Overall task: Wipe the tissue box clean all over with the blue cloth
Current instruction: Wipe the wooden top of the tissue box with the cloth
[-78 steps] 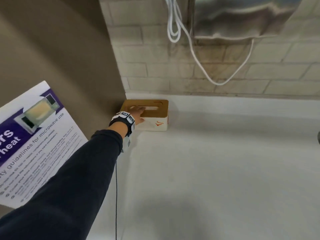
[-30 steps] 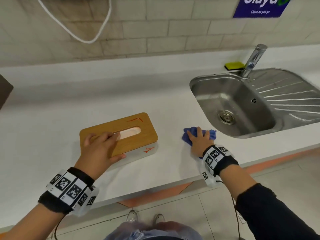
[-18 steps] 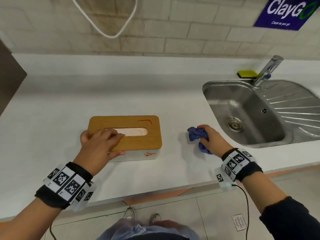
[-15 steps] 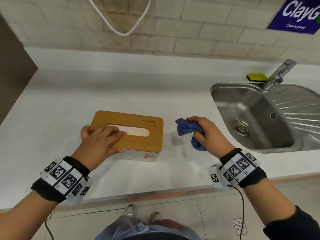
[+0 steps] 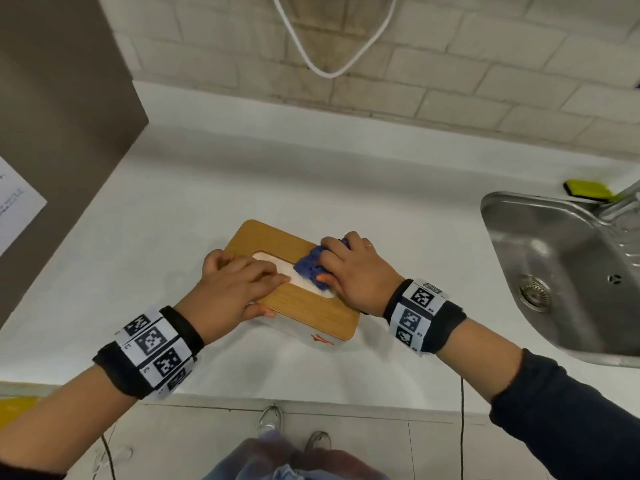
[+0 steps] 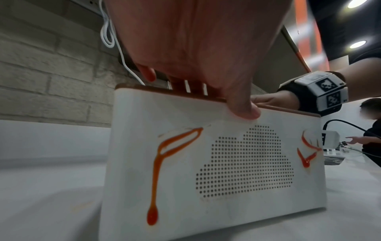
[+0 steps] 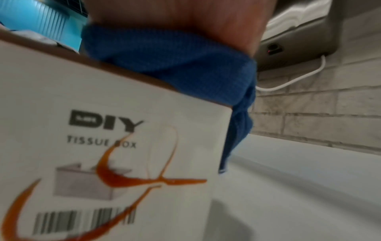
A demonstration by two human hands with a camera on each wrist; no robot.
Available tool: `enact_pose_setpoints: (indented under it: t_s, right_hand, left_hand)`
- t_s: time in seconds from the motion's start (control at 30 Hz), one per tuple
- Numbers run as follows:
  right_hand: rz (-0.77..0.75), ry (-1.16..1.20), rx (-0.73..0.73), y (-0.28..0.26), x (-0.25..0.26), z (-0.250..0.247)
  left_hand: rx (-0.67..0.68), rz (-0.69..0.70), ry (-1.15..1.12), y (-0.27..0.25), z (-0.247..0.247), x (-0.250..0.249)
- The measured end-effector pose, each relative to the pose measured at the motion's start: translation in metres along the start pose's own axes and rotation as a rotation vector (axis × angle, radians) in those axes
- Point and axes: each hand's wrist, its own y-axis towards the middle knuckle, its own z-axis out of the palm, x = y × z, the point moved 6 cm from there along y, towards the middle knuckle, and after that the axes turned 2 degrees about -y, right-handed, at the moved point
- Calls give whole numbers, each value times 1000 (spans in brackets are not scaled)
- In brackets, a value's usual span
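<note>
Tabletop (image 5: 145,216), white, carries the tissue box (image 5: 304,306) near its front edge, left of the steel sink (image 5: 554,271). Left hand (image 5: 235,289) lies flat on the wooden lid with straight fingers, thumb hooked over the near side, steadying the box. Right hand (image 5: 356,271) clutches the bunched blue cloth (image 5: 311,266) and presses it onto the lid beside the tissue slot. To wipe well, I would keep the left hand braced, sweep the lid in long strokes, then turn the box: orange sauce streaks (image 6: 163,161) run down the white sides and need a clean fold of cloth.
</note>
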Motion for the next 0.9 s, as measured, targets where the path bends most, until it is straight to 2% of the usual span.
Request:
enact_pose_setpoints:
  t_s: [0.13, 0.3, 0.43, 0.53, 0.6, 0.7, 0.8, 0.9]
  right_hand:
    - [-63, -21, -16, -1, -2, 1]
    - [-45, -58, -21, -26, -3, -5]
    - [38, 61, 102, -64, -5, -4]
    - [231, 257, 122, -80, -14, -26]
    - [389, 449, 71, -81, -23, -43]
    - [513, 640, -137, -72, -31, -66]
    - [596, 768, -299, -58, -30, -66]
    - [587, 735, -329, -37, -13, -53]
  left_hand:
    - [-25, 10, 27, 0, 2, 1]
    - [-12, -8, 7, -2, 2, 3]
    - [-3, -21, -23, -3, 2, 2]
    - [2, -30, -45, -2, 4, 2]
    - [-4, -35, -46, -2, 3, -1]
    - [-77, -67, -21, 5, 3, -23]
    - [-182, -210, -111, 18, 1, -49]
    - [-224, -345, -329, 20, -4, -47]
